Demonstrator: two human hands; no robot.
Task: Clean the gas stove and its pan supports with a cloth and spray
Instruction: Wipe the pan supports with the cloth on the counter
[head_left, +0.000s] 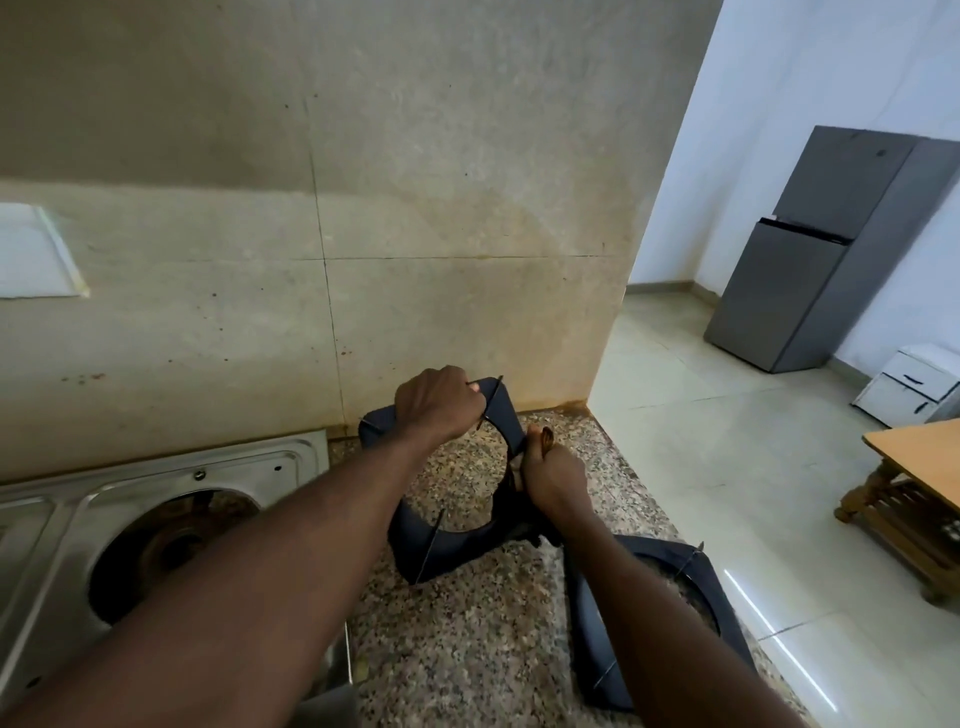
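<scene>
**Inspector:** State the grips and where the work is.

**Operator:** I see the left hand curled tight round the top corner of the support. The support stands tilted on edge over the back of the counter, and its lower corner seems to rest on the stone. The right hand is clenched on the support's right bar. What I take for the cloth, a brown scrap, shows at the thumb; I cannot confirm it. A second support lies flat at the counter's right edge. The stove sits at the left edge, one burner bared.

**Inspector:** Recommendation for this step?

**Operator:** I judge this to be a wipe of one bar. I would use the left hand as anchor and leave the lower corner planted so the frame cannot swing. I would run the cloth along the bar and round the thin prongs, not across them. Risk: a greasy frame may slip, and the right edge is near. No spray is in view.
</scene>
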